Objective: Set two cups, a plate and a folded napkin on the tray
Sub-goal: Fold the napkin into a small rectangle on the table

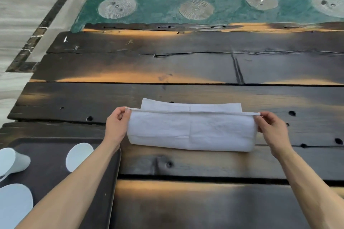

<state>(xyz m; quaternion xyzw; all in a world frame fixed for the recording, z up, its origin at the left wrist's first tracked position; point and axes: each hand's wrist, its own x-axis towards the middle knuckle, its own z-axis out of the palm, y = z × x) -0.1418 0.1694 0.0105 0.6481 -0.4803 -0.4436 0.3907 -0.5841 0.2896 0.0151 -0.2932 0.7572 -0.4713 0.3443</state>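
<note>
Dark plank table (186,65); hands (116,122) pinch napkin (189,130).

No readable txt, labels, brands or nos. anywhere. Napkin (189,128) is showing plain white, only fold creases. Tray (104,173) near left is showing no markings. Table (186,65) planks are showing just scratches and knot holes, no signs.

white napkin (189,130) half-folded on table; two white cups (79,156), plate (13,204) on dark tray (104,182).
</note>
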